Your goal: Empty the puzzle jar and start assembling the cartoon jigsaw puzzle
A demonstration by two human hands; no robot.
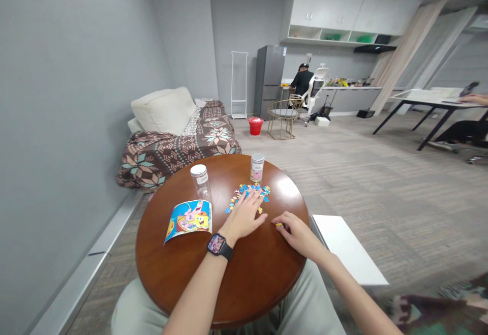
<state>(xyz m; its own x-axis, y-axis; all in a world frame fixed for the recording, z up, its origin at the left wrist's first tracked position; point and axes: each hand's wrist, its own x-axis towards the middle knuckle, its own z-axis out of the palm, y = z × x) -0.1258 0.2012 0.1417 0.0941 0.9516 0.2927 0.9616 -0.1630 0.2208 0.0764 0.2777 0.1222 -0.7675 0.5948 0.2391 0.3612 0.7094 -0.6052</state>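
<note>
Forearms (204, 289) nearest. Yellow piece (279, 224) in right grip (298, 233), pinched between thumb and fingers; contact with surface (263, 274) unclear. Left grip (245, 215): fingers apart, spread over loose pieces (244, 189), left of right grip. Just beyond left grip: labelled jar (256, 168). To its left: picture sheet (192, 218), clear jar (201, 181) behind sheet.
</note>
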